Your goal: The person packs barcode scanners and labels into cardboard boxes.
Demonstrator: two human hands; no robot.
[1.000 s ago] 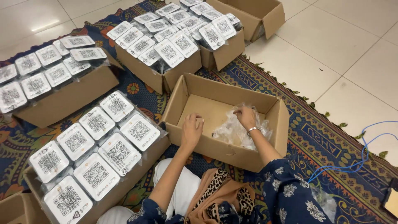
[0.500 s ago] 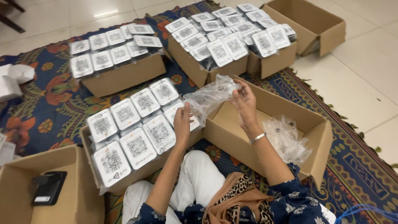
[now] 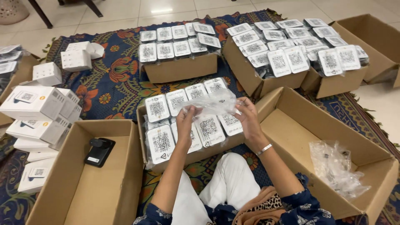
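Both hands, left hand [image 3: 186, 121] and right hand [image 3: 248, 118], pinch the crinkly clear plastic bag [image 3: 212, 103] at opposite ends, above the cardboard box of labelled packs [image 3: 183, 156]; looks feather-light, floppy, slippery, so edges seem the best hold

A clear plastic bag [image 3: 212, 103] sits at the middle of the frame. It is crinkled, stretched sideways and held in the air.
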